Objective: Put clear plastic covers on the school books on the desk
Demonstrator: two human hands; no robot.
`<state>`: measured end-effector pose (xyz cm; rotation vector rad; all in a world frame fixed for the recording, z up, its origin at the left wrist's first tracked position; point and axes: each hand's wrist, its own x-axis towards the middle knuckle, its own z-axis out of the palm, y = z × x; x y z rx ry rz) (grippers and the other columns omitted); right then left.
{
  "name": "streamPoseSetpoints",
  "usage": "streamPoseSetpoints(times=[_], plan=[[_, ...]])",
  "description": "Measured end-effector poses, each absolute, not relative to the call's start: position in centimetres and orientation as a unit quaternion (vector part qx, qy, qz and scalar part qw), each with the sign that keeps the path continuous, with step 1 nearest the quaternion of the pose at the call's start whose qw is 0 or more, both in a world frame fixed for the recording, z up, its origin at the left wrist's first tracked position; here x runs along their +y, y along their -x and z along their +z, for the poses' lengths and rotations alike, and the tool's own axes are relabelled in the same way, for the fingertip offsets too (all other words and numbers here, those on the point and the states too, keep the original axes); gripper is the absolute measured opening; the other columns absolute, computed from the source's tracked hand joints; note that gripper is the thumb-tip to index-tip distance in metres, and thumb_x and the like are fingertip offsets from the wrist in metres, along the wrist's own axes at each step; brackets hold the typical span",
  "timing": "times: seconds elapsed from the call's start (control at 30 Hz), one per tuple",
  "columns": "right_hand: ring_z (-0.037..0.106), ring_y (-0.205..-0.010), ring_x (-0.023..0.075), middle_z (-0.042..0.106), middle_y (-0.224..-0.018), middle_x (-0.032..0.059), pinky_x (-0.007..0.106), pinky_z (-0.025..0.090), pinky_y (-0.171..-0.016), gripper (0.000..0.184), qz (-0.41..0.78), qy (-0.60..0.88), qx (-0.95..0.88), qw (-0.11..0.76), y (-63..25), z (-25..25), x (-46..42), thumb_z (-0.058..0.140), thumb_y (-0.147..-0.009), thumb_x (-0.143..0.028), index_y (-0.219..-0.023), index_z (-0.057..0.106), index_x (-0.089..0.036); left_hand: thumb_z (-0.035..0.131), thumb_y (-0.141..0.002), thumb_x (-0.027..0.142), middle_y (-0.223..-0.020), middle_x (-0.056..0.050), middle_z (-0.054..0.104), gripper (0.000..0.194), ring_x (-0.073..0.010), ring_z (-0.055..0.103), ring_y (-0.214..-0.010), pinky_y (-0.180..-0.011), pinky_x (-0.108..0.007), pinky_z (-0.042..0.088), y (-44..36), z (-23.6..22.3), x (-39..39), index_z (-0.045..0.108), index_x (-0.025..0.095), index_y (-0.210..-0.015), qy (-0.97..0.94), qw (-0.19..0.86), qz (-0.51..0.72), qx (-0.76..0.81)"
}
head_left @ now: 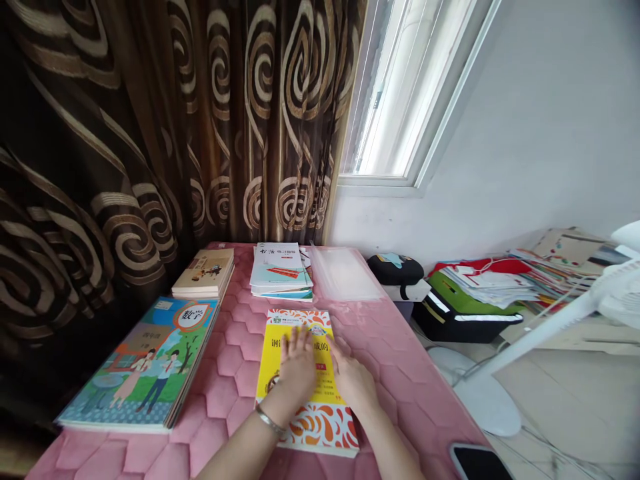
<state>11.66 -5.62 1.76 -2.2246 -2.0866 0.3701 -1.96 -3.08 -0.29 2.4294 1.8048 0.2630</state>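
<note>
A yellow paperback book with an orange-and-white patterned border lies on the pink padded cover right in front of me. My left hand, with a silver bangle on the wrist, rests flat on its front, fingers spread. Along the book's right side lies my right hand, its fingers stretched toward the upper edge and touching the cover. The thumbs are hard to make out. Parts of the printed title are hidden beneath the hands.
To the left sit a stack of illustrated textbooks and smaller tan books. Behind are white booklets and clear plastic sleeves. A phone lies front right; a white fan stands beyond the edge.
</note>
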Motion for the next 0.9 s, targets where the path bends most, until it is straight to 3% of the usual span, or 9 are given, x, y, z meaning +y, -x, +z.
streamPoseSetpoints(times=[0.13, 0.3, 0.47, 0.57, 0.7, 0.9], plan=[[0.071, -0.090, 0.0270, 0.073, -0.105, 0.0123, 0.034, 0.051, -0.071, 0.054, 0.118, 0.727, -0.676, 0.026, -11.6, 1.2, -5.5, 0.026, -0.098, -0.020, -0.151, 0.031, -0.028, 0.029, -0.094, 0.028, -0.160, -0.007, 0.022, 0.059, -0.0232, 0.017, -0.148, -0.121, -0.044, 0.015, 0.0, 0.0, -0.7, 0.026, 0.014, -0.151, -0.827, 0.090, 0.093, 0.547], [0.071, -0.087, 0.0245, 0.074, -0.101, 0.0106, 0.031, 0.050, -0.069, 0.051, 0.110, 0.734, -0.669, 0.041, -11.6, 0.8, -5.6, 0.023, -0.101, -0.025, -0.151, 0.031, -0.029, 0.023, -0.096, 0.029, -0.157, -0.015, 0.029, 0.059, -0.0262, 0.021, -0.146, -0.120, -0.045, 0.018, 3.3, 1.1, 2.8, 0.029, 0.005, -0.149, -0.792, 0.064, 0.099, 0.599], [0.071, -0.088, 0.0236, 0.074, -0.103, 0.0092, 0.030, 0.049, -0.068, 0.051, 0.111, 0.738, -0.665, 0.034, -11.5, 1.3, -5.6, 0.025, -0.100, -0.025, -0.151, 0.030, -0.030, 0.024, -0.096, 0.032, -0.156, -0.017, 0.029, 0.060, -0.0263, 0.024, -0.145, -0.120, -0.043, 0.018, 6.2, 1.4, 3.1, 0.032, 0.002, -0.147, -0.786, 0.044, 0.101, 0.608], [0.071, -0.089, 0.0235, 0.074, -0.103, 0.0088, 0.030, 0.049, -0.069, 0.052, 0.111, 0.738, -0.665, 0.030, -11.3, 1.5, -5.7, 0.025, -0.100, -0.024, -0.151, 0.029, -0.031, 0.028, -0.095, 0.031, -0.156, -0.015, 0.029, 0.058, -0.0260, 0.025, -0.145, -0.120, -0.043, 0.020, 6.6, 0.7, 0.7, 0.033, 0.005, -0.147, -0.796, 0.023, 0.105, 0.596], [0.071, -0.089, 0.0226, 0.074, -0.101, 0.0082, 0.030, 0.049, -0.069, 0.053, 0.108, 0.738, -0.666, 0.029, -11.2, 1.3, -5.8, 0.027, -0.099, -0.020, -0.151, 0.029, -0.032, 0.036, -0.094, 0.032, -0.154, -0.013, 0.034, 0.058, -0.0265, 0.032, -0.142, -0.114, -0.042, 0.033, 7.2, -2.0, -5.7, 0.035, 0.009, -0.147, -0.838, -0.051, 0.132, 0.527], [0.070, -0.084, 0.0202, 0.073, -0.101, 0.0094, 0.028, 0.049, -0.067, 0.056, 0.080, 0.731, -0.676, 0.041, -11.4, 1.5, -5.7, 0.030, -0.096, -0.014, -0.150, 0.032, -0.028, 0.038, -0.095, 0.029, -0.153, -0.007, 0.039, 0.066, -0.0214, 0.040, -0.138, -0.108, -0.035, 0.039, 10.2, -4.9, -12.3, 0.012, 0.017, -0.154, -0.831, -0.184, 0.238, 0.468]])
